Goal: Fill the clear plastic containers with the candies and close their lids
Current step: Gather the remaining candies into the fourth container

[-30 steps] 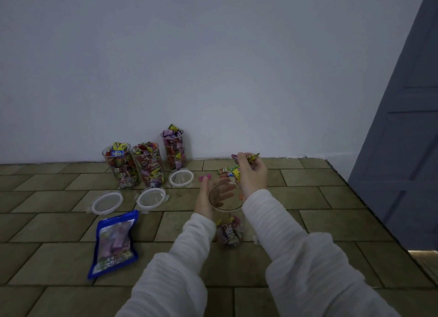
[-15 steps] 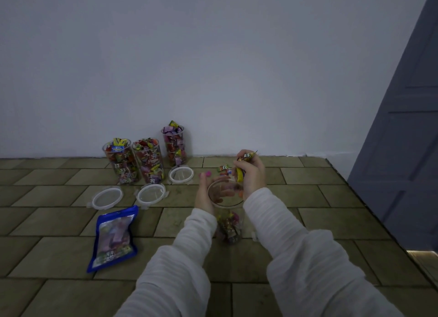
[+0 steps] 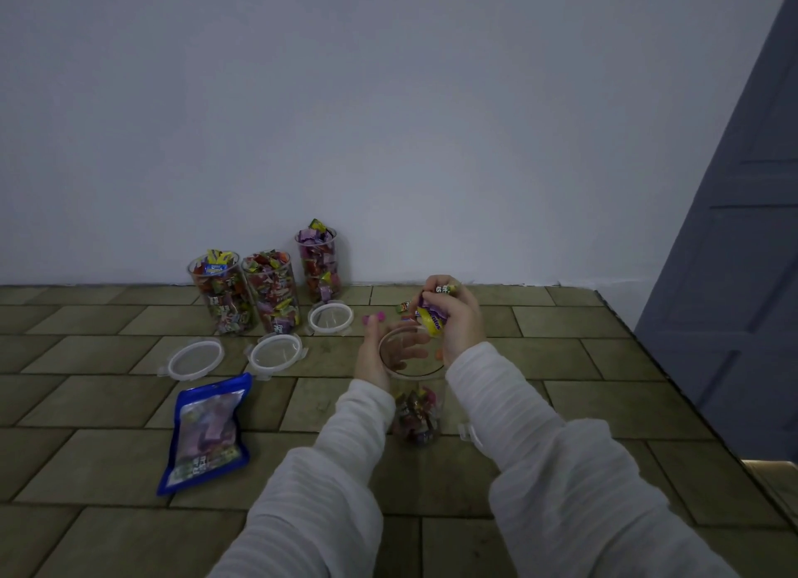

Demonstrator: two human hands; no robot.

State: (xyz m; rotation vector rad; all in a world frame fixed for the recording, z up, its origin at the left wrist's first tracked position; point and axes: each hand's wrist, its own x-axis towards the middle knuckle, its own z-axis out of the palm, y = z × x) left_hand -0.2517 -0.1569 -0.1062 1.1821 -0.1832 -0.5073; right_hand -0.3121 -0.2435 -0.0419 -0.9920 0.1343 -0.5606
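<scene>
A pale wall (image 3: 388, 124) rises behind a floor of olive-brown tiles (image 3: 561, 361), and a grey-blue door (image 3: 742, 275) stands to the right of the open container. That open container (image 3: 416, 387), clear and upright on the tiles, is the landmark: it holds only a shallow heap of wrapped sweets at its bottom. To its left lies a blue candy bag (image 3: 207, 433), flat on the floor. Beyond and left of the container, against the wall, stand three filled containers (image 3: 267, 290), heaped to their rims and uncovered. Three white-rimmed lids (image 3: 276, 355) lie on the tiles between those and the bag. The left hand (image 3: 375, 353) curls round the container's upper rim, fingers showing through the clear wall. The right hand (image 3: 460, 318), just above the container's mouth, clutches a bunch of candies (image 3: 434, 314), purple and yellow wrappers poking from its curled fingers. A few loose candies (image 3: 375, 317) lie on the floor just beyond the container.
</scene>
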